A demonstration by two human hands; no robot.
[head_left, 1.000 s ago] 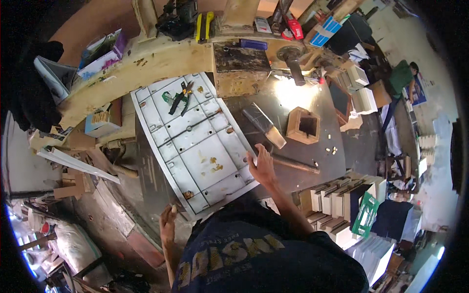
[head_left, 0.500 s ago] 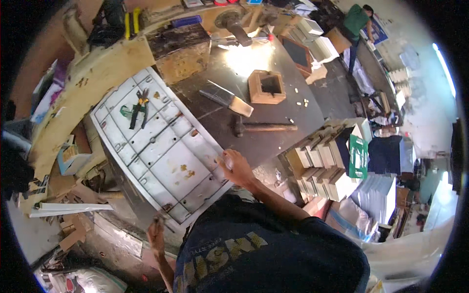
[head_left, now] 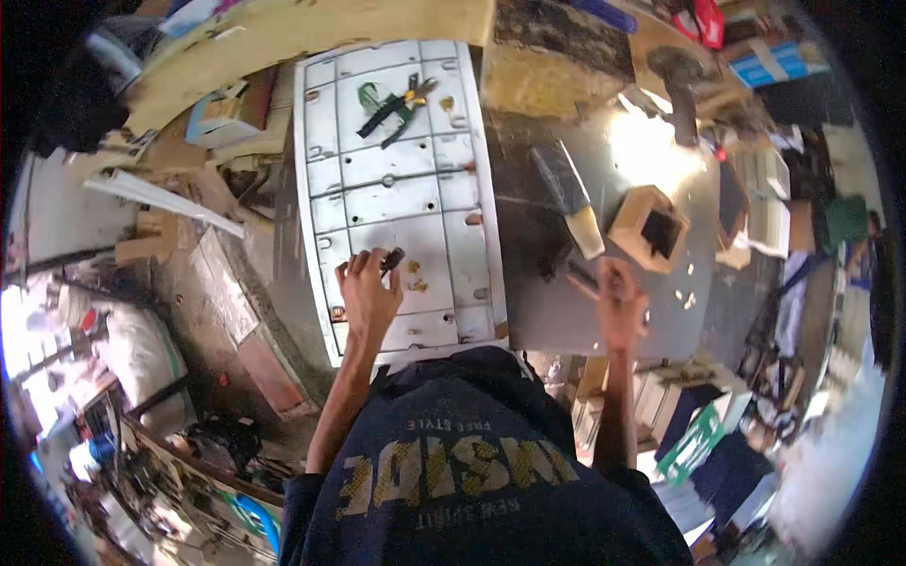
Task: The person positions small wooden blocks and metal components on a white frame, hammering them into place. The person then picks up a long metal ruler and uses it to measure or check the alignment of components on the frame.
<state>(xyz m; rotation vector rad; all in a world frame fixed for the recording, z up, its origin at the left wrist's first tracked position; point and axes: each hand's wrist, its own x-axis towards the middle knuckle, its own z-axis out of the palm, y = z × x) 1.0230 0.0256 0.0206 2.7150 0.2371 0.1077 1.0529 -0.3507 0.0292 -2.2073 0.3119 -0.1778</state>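
Note:
A white ribbed panel [head_left: 389, 203] lies lengthwise before me on a dark tabletop. Over its near left part is my left hand [head_left: 370, 292], its fingers closed on a small dark brown piece [head_left: 393, 259] too small to name exactly. Brownish bits [head_left: 416, 278] lie on the panel beside that hand. To the right, my right hand [head_left: 621, 307] is closed round the wooden handle of a hammer [head_left: 579, 278], somewhat blurred. Pliers [head_left: 411, 97] with yellow and black handles rest at the panel's far end, next to a green item [head_left: 374, 98].
Right of the panel lie a wide brush [head_left: 569, 198] and a hollow wooden block [head_left: 651, 229], with several small pale pieces [head_left: 686, 300] nearby. A metal post [head_left: 681, 99] stands at the far right beside a bright light patch. White stacked boxes [head_left: 618, 420] stand at the near right.
My view has turned, so the panel now runs straight ahead. My right hand has left the panel's edge and taken the hammer handle. My left hand has come up over the panel.

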